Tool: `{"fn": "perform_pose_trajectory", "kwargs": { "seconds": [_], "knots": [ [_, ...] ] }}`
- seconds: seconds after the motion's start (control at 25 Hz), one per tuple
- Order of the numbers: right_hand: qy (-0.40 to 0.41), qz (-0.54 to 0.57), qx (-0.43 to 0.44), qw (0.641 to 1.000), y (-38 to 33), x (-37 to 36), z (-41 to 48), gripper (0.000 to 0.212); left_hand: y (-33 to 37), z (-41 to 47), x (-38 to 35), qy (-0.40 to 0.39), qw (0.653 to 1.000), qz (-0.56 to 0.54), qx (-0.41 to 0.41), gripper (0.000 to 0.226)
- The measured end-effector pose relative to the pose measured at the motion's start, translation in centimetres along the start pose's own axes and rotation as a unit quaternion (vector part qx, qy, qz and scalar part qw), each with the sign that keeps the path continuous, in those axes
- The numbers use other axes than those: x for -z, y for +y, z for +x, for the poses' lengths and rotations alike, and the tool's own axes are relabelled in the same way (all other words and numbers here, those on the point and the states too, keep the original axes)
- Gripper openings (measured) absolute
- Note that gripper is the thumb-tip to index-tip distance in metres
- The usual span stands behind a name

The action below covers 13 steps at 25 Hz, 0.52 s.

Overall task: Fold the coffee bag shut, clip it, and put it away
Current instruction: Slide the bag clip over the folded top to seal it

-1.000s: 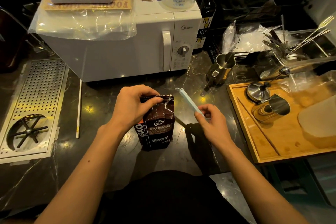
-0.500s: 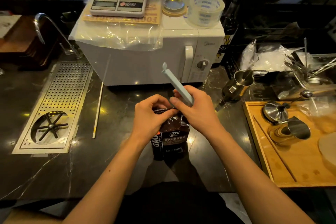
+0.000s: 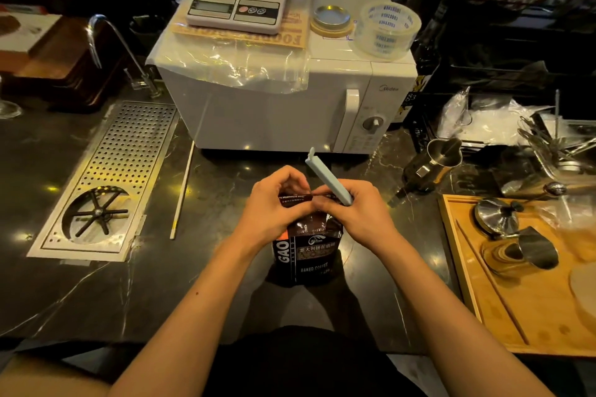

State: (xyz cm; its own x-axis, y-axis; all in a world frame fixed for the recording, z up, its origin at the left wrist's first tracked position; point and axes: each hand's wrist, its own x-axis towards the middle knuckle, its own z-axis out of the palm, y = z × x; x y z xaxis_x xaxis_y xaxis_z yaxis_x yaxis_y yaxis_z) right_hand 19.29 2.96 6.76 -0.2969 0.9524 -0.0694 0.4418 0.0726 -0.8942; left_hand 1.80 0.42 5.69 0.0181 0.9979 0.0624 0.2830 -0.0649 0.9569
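A dark brown coffee bag (image 3: 309,251) stands upright on the black marble counter (image 3: 200,284) in front of me. My left hand (image 3: 274,203) pinches the left side of the bag's flattened top edge. My right hand (image 3: 351,209) grips the top's right side and also holds a pale blue bag clip (image 3: 327,179). The clip slants up and to the left above the bag's top, its far end free. The fingers hide how far the top is folded.
A white microwave (image 3: 283,100) stands just behind, with a kitchen scale (image 3: 238,0) and a tape roll (image 3: 385,30) on it. A perforated drip tray (image 3: 109,177) lies left, a thin stick (image 3: 182,193) beside it. Right: a steel pitcher (image 3: 432,164) and a wooden tray (image 3: 532,316) of metal tools.
My right hand brought the clip from the right over to the bag's top and joined the left hand there. Both hands now pinch the top edge flat.
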Motion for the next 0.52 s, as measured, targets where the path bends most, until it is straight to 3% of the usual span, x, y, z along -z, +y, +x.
{"fn": "perform_pose_trajectory", "kwargs": {
  "seconds": [0.16, 0.28, 0.44, 0.52],
  "knots": [
    [0.043, -0.042, 0.033, 0.998, 0.5, -1.0, 0.2, 0.008, -0.1, 0.0, 0.5, -0.012, 0.999, 0.047, 0.001, 0.04],
    [0.083, -0.081, 0.052, 0.992, 1.2, -1.4, 0.2, 0.015, 0.1, -0.1, 1.5, -0.068, 0.997, 0.039, 0.013, 0.05],
    [0.093, -0.108, 0.067, 0.987, 1.3, -1.6, 0.2, 0.011, 1.9, -0.7, 3.6, 0.035, 0.999, -0.006, -0.002, 0.053],
    [0.09, -0.117, 0.064, 0.987, 1.1, -1.6, 0.3, 0.011, 3.7, -0.6, 4.8, 0.049, 0.999, 0.01, 0.011, 0.048]
  ]
}}
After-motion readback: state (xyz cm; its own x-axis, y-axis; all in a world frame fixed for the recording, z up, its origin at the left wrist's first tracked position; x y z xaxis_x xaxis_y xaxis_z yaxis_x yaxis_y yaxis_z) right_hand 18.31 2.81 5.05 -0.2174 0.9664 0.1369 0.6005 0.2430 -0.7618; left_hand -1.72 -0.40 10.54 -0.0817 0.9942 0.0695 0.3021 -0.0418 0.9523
